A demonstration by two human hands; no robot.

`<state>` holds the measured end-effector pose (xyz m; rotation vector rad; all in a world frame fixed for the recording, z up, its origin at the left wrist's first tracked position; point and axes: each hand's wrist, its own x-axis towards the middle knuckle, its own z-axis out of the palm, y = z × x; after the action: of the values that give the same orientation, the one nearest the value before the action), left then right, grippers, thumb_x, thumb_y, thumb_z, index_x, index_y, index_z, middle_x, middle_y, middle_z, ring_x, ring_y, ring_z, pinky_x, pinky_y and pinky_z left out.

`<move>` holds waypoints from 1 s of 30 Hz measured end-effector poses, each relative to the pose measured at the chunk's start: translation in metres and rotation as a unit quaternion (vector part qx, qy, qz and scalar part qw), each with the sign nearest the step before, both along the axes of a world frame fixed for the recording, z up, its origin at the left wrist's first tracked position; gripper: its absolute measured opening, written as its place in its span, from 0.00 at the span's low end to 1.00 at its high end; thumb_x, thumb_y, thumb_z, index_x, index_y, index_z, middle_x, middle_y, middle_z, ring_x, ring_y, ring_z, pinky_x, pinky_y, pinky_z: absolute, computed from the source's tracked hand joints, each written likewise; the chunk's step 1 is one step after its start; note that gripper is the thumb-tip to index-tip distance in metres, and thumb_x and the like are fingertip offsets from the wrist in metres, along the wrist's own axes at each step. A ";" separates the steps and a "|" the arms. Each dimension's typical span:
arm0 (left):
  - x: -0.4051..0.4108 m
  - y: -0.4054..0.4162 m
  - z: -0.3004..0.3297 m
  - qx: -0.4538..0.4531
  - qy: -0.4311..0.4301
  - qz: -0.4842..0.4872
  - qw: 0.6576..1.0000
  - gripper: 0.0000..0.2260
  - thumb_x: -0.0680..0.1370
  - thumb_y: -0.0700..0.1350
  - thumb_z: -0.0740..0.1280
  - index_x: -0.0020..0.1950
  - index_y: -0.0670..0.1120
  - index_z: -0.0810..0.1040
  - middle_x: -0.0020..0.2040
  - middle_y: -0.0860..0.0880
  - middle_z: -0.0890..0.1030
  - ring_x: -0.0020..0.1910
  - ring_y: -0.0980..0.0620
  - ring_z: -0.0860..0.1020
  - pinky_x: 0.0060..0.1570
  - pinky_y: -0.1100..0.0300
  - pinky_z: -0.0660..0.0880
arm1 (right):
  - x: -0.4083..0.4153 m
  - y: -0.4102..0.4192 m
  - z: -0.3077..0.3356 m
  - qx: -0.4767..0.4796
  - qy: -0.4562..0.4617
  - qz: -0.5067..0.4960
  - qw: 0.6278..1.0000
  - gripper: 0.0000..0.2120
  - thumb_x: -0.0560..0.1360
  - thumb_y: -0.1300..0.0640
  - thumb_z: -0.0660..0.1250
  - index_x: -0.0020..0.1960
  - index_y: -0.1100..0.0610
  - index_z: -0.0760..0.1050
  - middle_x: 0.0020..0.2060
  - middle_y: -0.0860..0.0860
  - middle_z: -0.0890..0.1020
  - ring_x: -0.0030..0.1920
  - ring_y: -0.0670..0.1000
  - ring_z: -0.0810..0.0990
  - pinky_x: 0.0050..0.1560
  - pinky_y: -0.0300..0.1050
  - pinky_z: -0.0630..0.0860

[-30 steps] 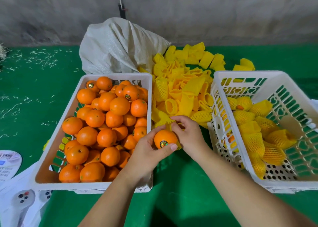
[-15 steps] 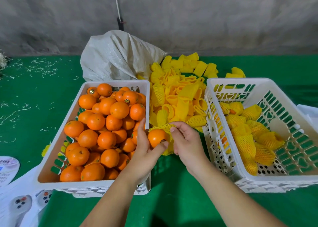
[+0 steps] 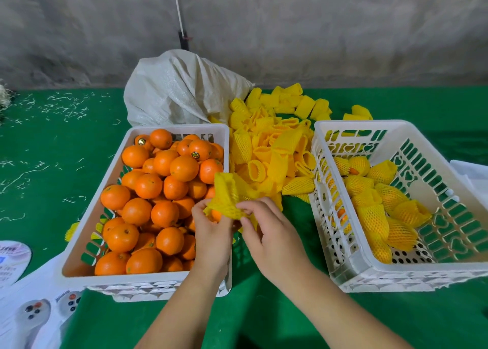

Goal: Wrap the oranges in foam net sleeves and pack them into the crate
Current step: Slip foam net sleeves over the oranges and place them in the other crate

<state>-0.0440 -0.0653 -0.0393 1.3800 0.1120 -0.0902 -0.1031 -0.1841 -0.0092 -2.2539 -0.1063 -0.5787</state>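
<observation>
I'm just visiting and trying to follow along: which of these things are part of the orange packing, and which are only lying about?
Part of the job:
- left hand and right hand, pulling a foam sleeve over an orange
- crate of bare oranges
- sleeve pile
- crate of wrapped oranges

Lying about:
- white sack
- printed papers
- pale scraps on the green cloth

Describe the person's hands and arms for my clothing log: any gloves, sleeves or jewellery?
Both the left hand and right hand are bare, with no gloves. No rings, watch or bracelets show. Both forearms are uncovered down to the frame's bottom edge; no sleeve is visible.
</observation>
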 end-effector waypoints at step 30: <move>-0.013 -0.004 0.016 -0.035 -0.032 -0.117 0.992 0.16 0.86 0.42 0.63 0.73 0.51 0.78 0.66 0.45 0.83 0.66 0.41 0.82 0.67 0.35 0.77 | 0.005 -0.019 -0.015 0.053 -0.093 -0.049 0.993 0.11 0.78 0.60 0.65 0.57 0.61 0.81 0.51 0.52 0.79 0.47 0.51 0.79 0.45 0.47 0.78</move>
<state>-0.0568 -0.0688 -0.0230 1.3208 -0.1057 -0.2438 -0.0978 -0.2029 -0.0241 -2.1085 -0.0568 -0.8279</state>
